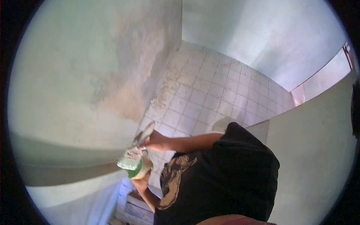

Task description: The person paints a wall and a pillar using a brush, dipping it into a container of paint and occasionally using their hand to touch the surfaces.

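Observation:
My right hand (154, 141) is closed around a wide paintbrush (130, 160), gripping it near the handle. The brush head is coated in something pale green and white, and it overlaps the mouth of a small tub (139, 172) in this view. Green shows along the tub's near side, with beige below. From underneath and beside, my left hand (142, 181) holds the tub; most of its fingers are hidden behind it. Both hands are close to the wall (75, 112) on the left.
Pale wall surface has worn off in a bare brownish patch (127, 93). Crumbled debris (163, 93) lies on the tiled floor (202, 97) along the wall's foot. An opening (322, 80) shows at the far right. Near the lower left stands a bluish step-like block (137, 206).

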A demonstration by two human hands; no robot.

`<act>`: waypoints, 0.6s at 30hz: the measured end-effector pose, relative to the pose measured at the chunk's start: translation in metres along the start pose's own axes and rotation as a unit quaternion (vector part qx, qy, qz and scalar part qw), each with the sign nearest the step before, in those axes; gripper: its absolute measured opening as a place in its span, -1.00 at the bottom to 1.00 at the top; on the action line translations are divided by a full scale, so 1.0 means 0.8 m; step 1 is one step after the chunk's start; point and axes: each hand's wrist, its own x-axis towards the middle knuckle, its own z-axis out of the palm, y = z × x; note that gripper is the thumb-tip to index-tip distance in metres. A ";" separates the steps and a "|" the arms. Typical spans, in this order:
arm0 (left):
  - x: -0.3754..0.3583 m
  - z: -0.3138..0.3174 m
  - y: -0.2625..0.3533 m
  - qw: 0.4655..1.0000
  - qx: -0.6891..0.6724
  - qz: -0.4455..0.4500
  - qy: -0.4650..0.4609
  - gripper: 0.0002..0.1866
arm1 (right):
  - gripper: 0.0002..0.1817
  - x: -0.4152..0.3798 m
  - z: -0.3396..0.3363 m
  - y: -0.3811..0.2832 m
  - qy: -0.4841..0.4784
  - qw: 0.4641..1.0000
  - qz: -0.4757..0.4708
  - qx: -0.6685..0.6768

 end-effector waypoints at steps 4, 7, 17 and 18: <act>0.011 0.008 0.006 0.999 -0.019 0.013 -0.033 -0.05 | -0.65 -0.006 0.003 -0.012 -0.015 0.999 0.035 0.033; 0.019 0.009 0.003 0.997 -0.053 -0.012 -0.052 0.01 | -0.67 -0.011 0.008 -0.020 -0.004 0.999 0.031 0.037; 0.063 0.003 0.028 0.981 0.056 0.066 -0.172 -0.02 | -0.66 -0.032 0.029 -0.020 0.090 0.987 -0.029 0.128; 0.065 0.003 0.042 0.980 0.048 0.071 -0.178 -0.02 | -0.65 -0.033 0.028 -0.014 0.099 0.985 -0.034 0.138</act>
